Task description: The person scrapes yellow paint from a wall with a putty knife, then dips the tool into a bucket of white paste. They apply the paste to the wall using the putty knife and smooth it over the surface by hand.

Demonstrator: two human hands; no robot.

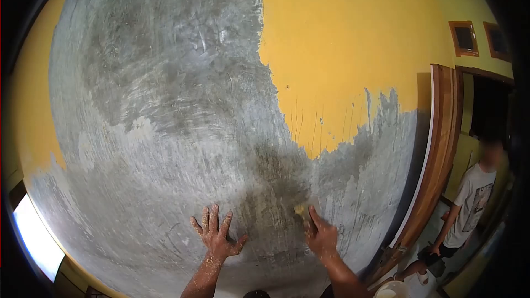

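Observation:
Flat against the grey, scraped part of the wall (182,154) rests my left hand (216,237), its fingers spread and speckled with pale crumbs. My right hand (322,236) is closed, with a finger pointing up, around a small hand tool (301,210) whose yellowish end is at the wall. Blur and my fingers hide most of this tool, so its exact kind cannot be made out. A darker patch (276,187) spreads over the grey surface between and above my hands. Ragged-edged yellow paint (342,38) covers the upper right of the wall.
A wooden door (436,171) stands at the right, beside a dark doorway (491,105). A person (472,204) in a light T-shirt is near it. At the lower right is a pale bucket (393,289). Bright light (38,237) enters at the lower left.

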